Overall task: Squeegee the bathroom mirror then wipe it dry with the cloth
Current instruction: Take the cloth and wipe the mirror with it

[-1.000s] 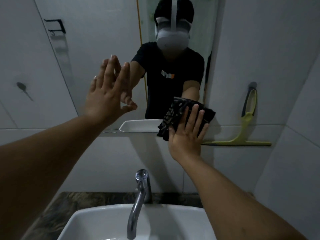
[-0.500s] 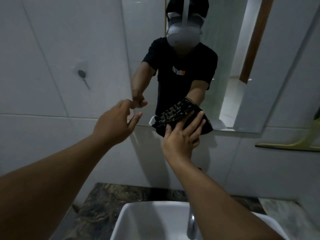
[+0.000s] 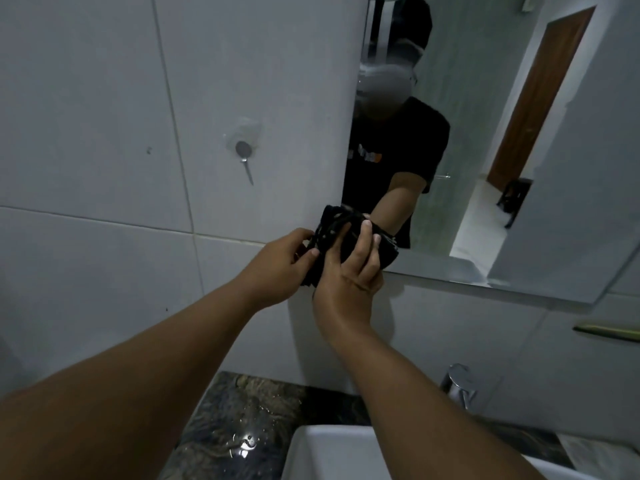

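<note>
Where the white tiled wall (image 3: 104,133) fills the left of the scene, a small metal hook (image 3: 244,152) sits stuck to a tile, well to the left of the mirror. Below it and nearer, a dark marbled countertop (image 3: 242,427) carries a few beads of water, and the white basin (image 3: 322,452) sits just to its right. Moving right, the left hand (image 3: 280,268) reaches up toward the mirror's lower left corner, its thumb and fingertips pinched on the left edge of the black cloth (image 3: 332,230). Touching that same bunched cloth, the right hand (image 3: 349,271) has its fingers curled over the fabric, gripping it against the corner of the mirror (image 3: 485,150). Part of the cloth hangs over onto the wall beside the glass. The mirror reflects a person in a black T-shirt and a brown door farther off. Nearer and to the right, a chrome tap (image 3: 459,386) rises behind the basin. At the far right edge, only the yellow-green blade of the squeegee (image 3: 609,332) shows, against the wall, well apart from both hands.
</note>
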